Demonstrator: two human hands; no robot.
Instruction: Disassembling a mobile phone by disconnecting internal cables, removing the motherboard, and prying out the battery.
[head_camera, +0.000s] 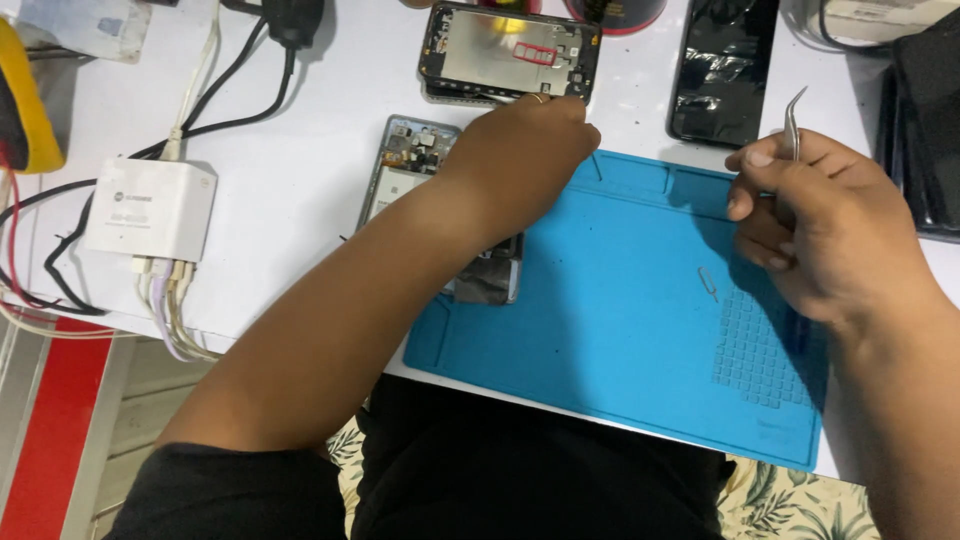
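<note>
Opened dark phone frame with bare metal midplate (508, 52), at the white desk's (300, 170) far edge: your left hand (525, 150) pinches its near rim while your right hand (820, 225) grips curved steel tweezers (795, 125); a slip could scratch its exposed parts.

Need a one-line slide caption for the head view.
Left hand reaches to an opened phone frame while right hand holds tweezers over a blue repair mat.

Left forearm stretches forward and across, its hand (525, 145) curled knuckles-up with fingertips pressed down at the far end. Right hand (825, 225) hovers apart, fingers bent inward in a pinching grip.
</note>
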